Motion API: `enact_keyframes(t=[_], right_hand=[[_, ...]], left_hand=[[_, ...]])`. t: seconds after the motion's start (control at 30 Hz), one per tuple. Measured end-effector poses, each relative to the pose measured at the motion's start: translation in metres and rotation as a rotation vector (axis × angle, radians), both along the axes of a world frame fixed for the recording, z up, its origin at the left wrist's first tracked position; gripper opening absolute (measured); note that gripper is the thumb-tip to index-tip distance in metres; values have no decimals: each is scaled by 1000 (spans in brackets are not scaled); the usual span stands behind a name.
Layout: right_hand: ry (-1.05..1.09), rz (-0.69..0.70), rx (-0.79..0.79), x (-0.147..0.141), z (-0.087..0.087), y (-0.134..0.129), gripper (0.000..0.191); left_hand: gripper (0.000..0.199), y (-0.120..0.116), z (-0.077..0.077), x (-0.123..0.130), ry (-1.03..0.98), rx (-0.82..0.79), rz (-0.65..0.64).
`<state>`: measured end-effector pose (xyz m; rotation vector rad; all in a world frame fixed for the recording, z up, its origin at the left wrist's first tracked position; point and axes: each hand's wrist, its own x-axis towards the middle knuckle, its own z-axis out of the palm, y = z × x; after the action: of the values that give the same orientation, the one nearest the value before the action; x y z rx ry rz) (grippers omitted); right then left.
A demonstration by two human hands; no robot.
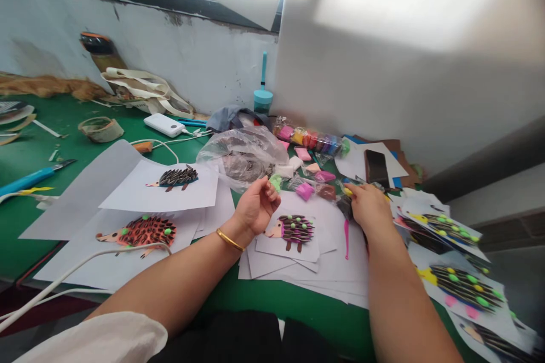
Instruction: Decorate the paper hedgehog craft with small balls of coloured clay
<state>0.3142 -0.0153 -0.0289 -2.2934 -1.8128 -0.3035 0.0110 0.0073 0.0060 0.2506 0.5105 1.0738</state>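
Note:
My left hand (258, 204) is closed, fingers curled in, above the upper left of the hedgehog picture (296, 229). Bright green clay (276, 182) shows right at its fingertips; whether they hold it I cannot tell. Purple-edged, with dark spines and green dots, the hedgehog lies on a stack of white paper (272, 269). Farther right, my right hand (370, 204) pinches a small piece of yellow clay (348, 191) among the wrapped clay pieces. Beneath that hand are a dark packet (344, 207) and a pink modelling tool (346, 241).
A clear plastic bag (242, 153) of dark seeds or husks sits behind my left hand. Finished hedgehog pictures (462, 283) are piled at the right, others (145, 232) at the left. A phone (377, 167), a power bank (164, 125), white cables (85, 265) and a blue knife (34, 178) lie around.

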Motion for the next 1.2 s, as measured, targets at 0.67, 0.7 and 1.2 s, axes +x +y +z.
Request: enact_keyframes(t=[0.67, 0.7, 1.2], right_hand=[[87, 124, 407, -12, 25, 8, 22], [108, 250, 435, -25, 29, 3, 21], [323, 737, 420, -111, 32, -25, 15]], left_hand=[[30, -4, -5, 5, 160, 136, -12], [30, -5, -6, 6, 235, 192, -16], [36, -9, -14, 9, 617, 478, -240]])
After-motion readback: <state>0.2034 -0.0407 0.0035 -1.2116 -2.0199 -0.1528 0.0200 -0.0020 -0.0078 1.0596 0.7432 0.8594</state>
